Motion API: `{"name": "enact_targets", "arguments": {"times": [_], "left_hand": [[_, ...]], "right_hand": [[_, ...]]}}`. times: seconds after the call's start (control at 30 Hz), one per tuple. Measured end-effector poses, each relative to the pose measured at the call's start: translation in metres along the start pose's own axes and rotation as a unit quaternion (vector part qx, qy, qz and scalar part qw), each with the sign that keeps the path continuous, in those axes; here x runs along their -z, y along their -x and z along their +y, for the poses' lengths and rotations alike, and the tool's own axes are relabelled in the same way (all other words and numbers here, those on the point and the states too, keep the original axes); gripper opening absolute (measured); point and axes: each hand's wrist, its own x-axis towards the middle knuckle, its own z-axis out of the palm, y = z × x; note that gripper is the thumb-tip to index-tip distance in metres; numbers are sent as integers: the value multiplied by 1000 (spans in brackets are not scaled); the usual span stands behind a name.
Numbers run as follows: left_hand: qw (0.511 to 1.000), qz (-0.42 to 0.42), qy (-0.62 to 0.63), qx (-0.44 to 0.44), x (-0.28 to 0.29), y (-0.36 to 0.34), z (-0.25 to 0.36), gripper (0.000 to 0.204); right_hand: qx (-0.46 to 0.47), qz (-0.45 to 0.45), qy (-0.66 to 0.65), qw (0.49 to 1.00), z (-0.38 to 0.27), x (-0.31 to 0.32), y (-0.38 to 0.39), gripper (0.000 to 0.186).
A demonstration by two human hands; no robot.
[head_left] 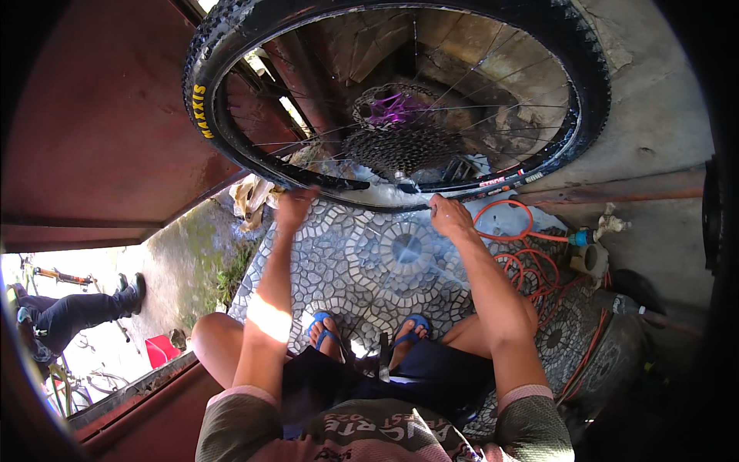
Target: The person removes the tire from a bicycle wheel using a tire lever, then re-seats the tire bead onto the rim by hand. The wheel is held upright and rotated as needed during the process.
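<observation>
A bicycle wheel [208, 92] with a black knobby tyre stands tilted in front of me, its dark cassette [400, 146] and purple hub [396, 110] facing up toward me. Wet white foam or water streaks lie along its lower rim. My right hand [450, 215] is closed at the near edge of the tyre, fingers curled around it; the fingertips are partly hidden. Further left, my left hand [296, 208] is at the tyre's lower left edge, smeared by motion, so its fingers do not show clearly.
An orange hose [531, 266] lies coiled on the right by a tap [612, 225] with a blue fitting. Pebble-patterned paving [354, 254] spreads beneath me. Red metal panels [92, 115] stand at left; beyond them are a person's legs [85, 308] and a red container [160, 350].
</observation>
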Motion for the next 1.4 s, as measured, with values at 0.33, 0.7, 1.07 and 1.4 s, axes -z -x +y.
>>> {"name": "enact_targets", "arguments": {"times": [0.33,0.7,1.07,1.4], "left_hand": [[939,255,192,-127,154,-45,89,68],[857,366,187,-312,208,45,172,55],[810,440,-149,-359,241,78,331,50],[796,399,-135,-434,202,91,376,51]], "right_hand": [[26,46,226,973,33,19,-26,27],[2,128,248,960,71,-3,-21,29],[18,78,159,984,6,-13,-1,42],[-56,14,145,988,54,-18,-9,44]]}}
